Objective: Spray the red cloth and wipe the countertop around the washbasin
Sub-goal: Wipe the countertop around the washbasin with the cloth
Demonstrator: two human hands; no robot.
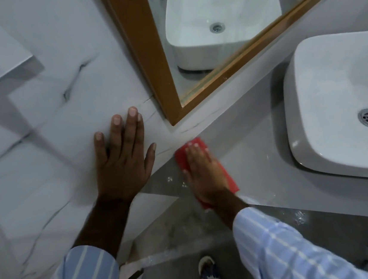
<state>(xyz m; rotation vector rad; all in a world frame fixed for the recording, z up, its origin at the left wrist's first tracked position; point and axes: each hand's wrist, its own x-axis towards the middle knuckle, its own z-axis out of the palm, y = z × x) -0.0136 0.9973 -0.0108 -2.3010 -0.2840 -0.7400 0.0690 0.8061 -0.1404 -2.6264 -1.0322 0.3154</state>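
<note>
My right hand [202, 173] lies flat on the red cloth [228, 177], pressing it onto the grey countertop [258, 152] at its left end, close to the corner where it meets the wall. The cloth shows beyond my fingertips and along the right side of my hand. The white washbasin [331, 93] stands on the countertop to the right, apart from the cloth. My left hand [122, 158] rests with fingers spread flat against the marbled side wall [63, 106], holding nothing. No spray bottle is in view.
A wood-framed mirror [219, 23] hangs above the countertop and reflects the basin and a tap. White specks lie on the countertop beside the cloth and on its front edge. A sandalled foot [210, 274] stands on the grey floor below.
</note>
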